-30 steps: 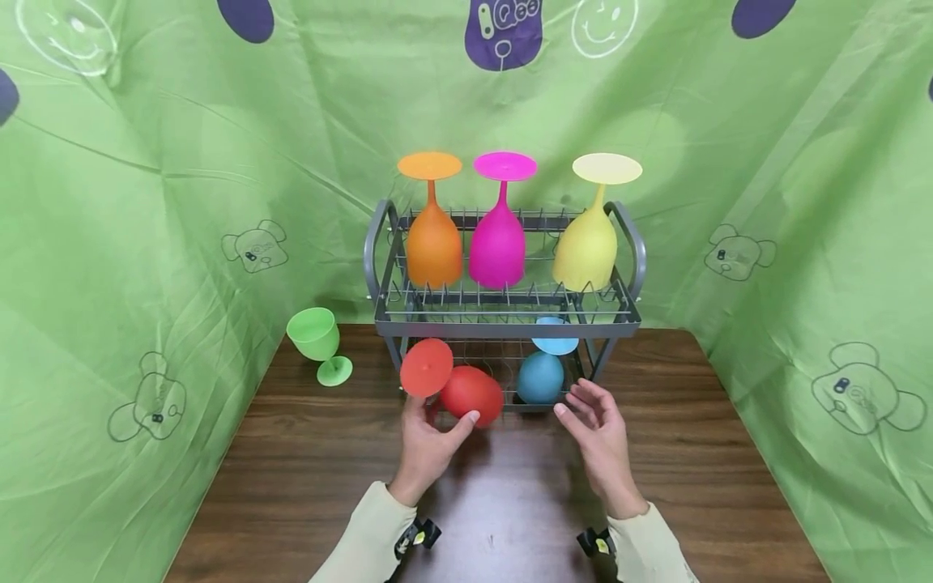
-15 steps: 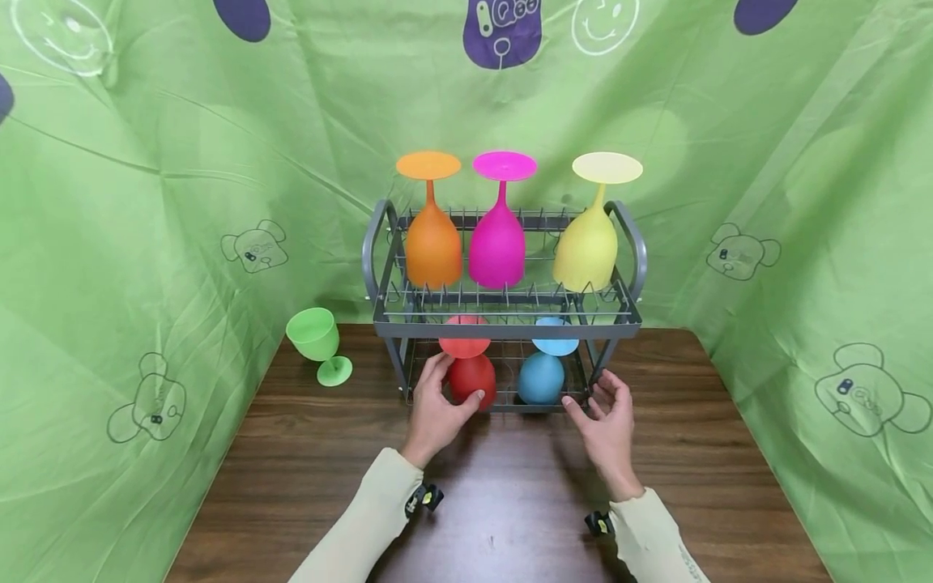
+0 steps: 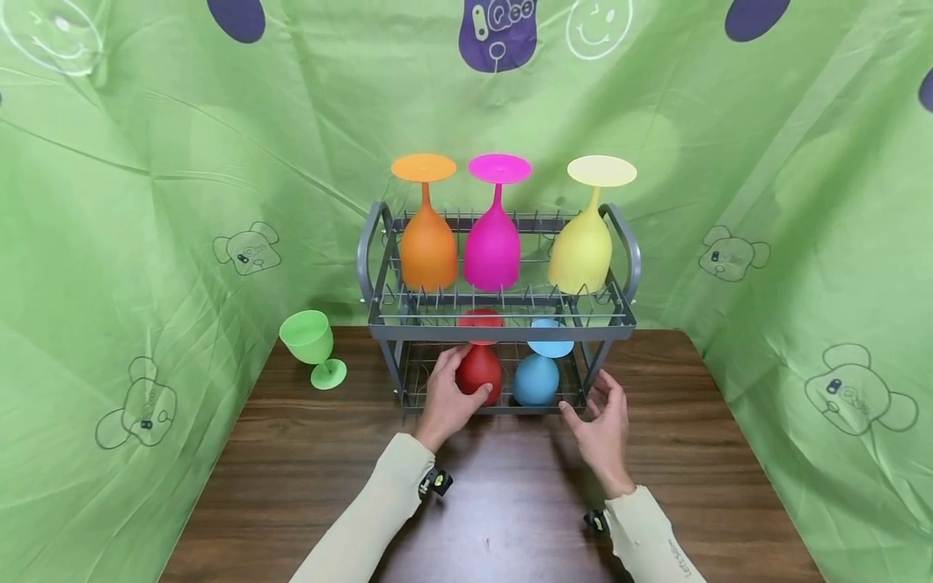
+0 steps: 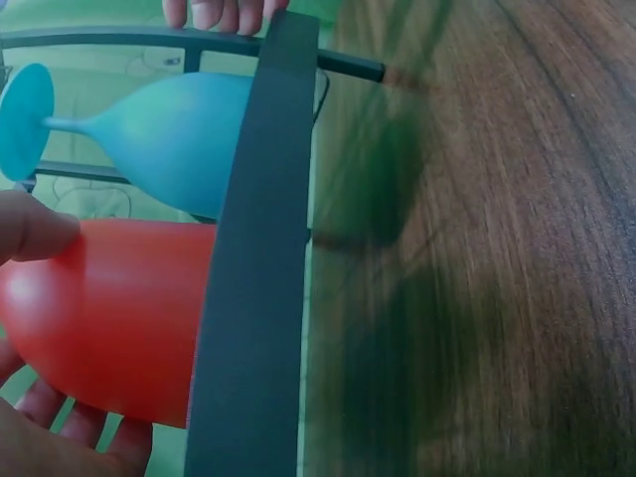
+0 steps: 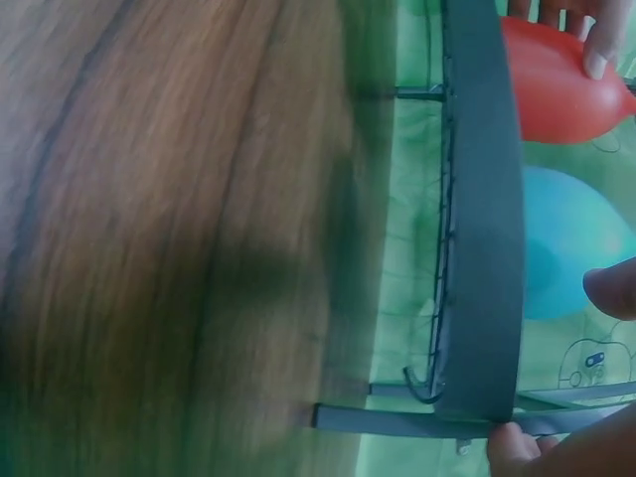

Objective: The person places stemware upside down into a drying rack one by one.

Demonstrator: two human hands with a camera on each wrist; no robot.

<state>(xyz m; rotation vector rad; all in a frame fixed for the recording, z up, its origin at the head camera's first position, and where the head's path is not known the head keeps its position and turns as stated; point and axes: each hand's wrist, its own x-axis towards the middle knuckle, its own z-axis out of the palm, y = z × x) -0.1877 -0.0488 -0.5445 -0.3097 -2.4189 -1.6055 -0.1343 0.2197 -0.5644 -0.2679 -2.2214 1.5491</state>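
Observation:
My left hand (image 3: 449, 405) grips the bowl of a red goblet (image 3: 481, 377), thumb on one side and fingers on the other. The goblet stands upside down inside the lower tier of a two-tier dish rack (image 3: 503, 333), its foot partly behind the upper tier's front bar. To its right a blue goblet (image 3: 536, 380) is also upside down. At the rack's lower right corner is my right hand (image 3: 605, 425); in the right wrist view its fingertips (image 5: 512, 447) touch the frame, while the thumb (image 5: 608, 288) stands apart near the blue goblet.
On the upper tier stand inverted orange (image 3: 428, 251), magenta (image 3: 492, 249) and yellow (image 3: 581, 253) goblets. A green goblet (image 3: 307, 337) lies tilted on the wooden table (image 3: 503, 502) left of the rack. Green printed cloth (image 3: 306, 105) surrounds the table.
My left hand has carried the red goblet, tilted in front of the rack earlier, inward and to the right, turning it upside down. My right hand has moved slightly right to the rack's corner.

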